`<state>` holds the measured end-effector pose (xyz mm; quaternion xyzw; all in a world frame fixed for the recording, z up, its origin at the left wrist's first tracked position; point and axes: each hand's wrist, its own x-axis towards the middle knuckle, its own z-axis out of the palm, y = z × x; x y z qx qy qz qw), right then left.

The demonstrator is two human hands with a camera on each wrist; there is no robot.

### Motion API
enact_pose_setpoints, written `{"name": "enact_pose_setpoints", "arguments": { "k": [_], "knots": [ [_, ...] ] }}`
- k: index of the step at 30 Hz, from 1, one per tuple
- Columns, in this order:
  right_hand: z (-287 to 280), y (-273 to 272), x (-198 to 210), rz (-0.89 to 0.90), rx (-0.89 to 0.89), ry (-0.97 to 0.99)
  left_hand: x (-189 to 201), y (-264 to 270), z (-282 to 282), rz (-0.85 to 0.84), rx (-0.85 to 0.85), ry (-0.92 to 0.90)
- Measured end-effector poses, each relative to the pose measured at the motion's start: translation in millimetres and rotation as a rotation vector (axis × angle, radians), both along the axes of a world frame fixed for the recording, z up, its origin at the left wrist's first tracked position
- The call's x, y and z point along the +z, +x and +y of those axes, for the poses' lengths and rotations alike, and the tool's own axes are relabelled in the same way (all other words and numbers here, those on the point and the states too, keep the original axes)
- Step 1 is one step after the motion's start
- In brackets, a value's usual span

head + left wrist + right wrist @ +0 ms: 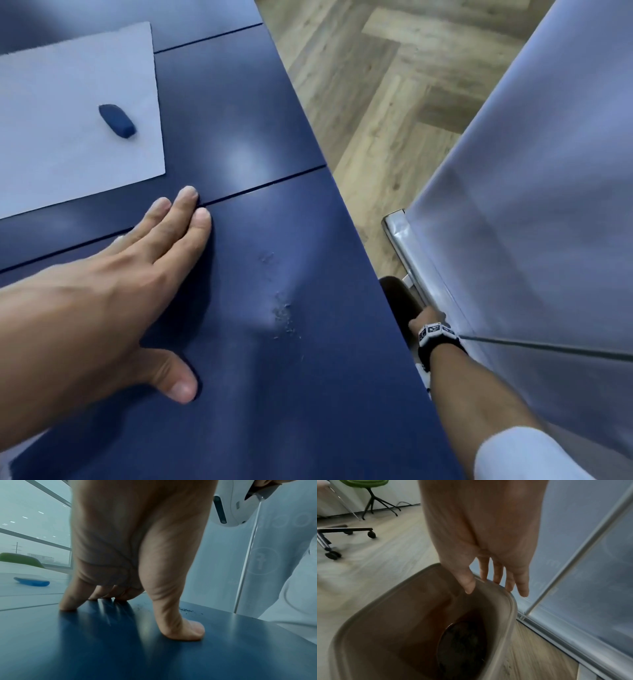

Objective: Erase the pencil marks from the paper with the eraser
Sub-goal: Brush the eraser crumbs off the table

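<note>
Left hand [113, 298] flat on blue table [274, 212]; right hand [481, 555] pinches bin [508, 609] rim; wood floor [370, 102].

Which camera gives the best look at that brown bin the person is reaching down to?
The right wrist view: the bin fills the lower frame, open top and dark inside visible, with the right hand pinching its rim. The head view shows only a dark sliver of it past the table edge. The left wrist view does not show it.
</note>
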<state>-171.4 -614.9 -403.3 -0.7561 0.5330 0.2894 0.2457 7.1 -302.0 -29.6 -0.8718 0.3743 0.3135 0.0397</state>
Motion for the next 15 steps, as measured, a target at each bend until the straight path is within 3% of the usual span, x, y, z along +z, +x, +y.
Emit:
{"name": "enact_pose_setpoints", "arguments": {
  "k": [5, 10, 13, 15],
  "knots": [
    [2.7, -12.6, -15.5, 0.009, -0.080, -0.025, -11.4, -0.4, 8.6, -0.080, -0.071, -0.113],
    [3.5, -14.2, -14.5, -0.013, -0.045, 0.174, -2.9, -5.3, -8.6, -0.124, -0.125, -0.004],
    [1.9, -5.6, 8.6, -0.114, -0.001, 0.252, 7.1, -9.9, -19.4, -0.029, -0.042, 0.297],
    [-3.0, 2.5, 35.8, -0.190, 0.021, 0.241, 9.9, -11.3, -22.2, -0.009, -0.047, 0.306]
  ]
}}
